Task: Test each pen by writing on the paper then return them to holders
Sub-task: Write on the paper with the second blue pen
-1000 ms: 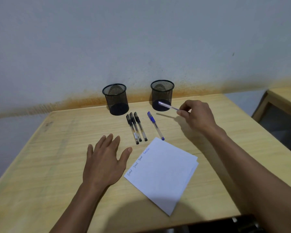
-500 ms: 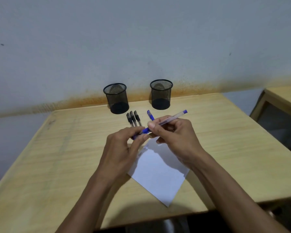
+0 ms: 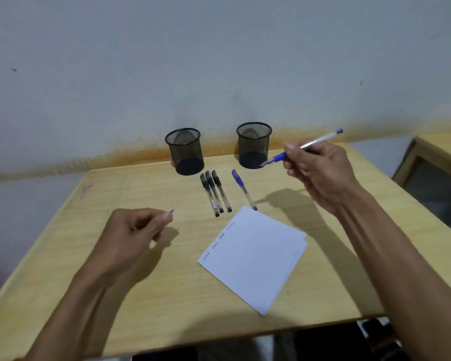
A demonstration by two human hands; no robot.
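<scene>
Two hands parted: left hand (image 3: 138, 230) now pinches blue cap (image 3: 171, 211), right hand (image 3: 320, 170) grips uncapped blue pen (image 3: 307, 147); writing next.

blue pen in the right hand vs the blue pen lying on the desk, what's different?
The held blue pen is in the air, gripped by the right hand; the lying blue pen rests on the table, untouched. The held blue pen is uncapped, tip bare, its cap pinched in the left hand; the lying blue pen has its cap on. The held one tilts tip down-left; the lying one lies flat, far end touching the paper. Both have clear barrels with blue trim.
</scene>
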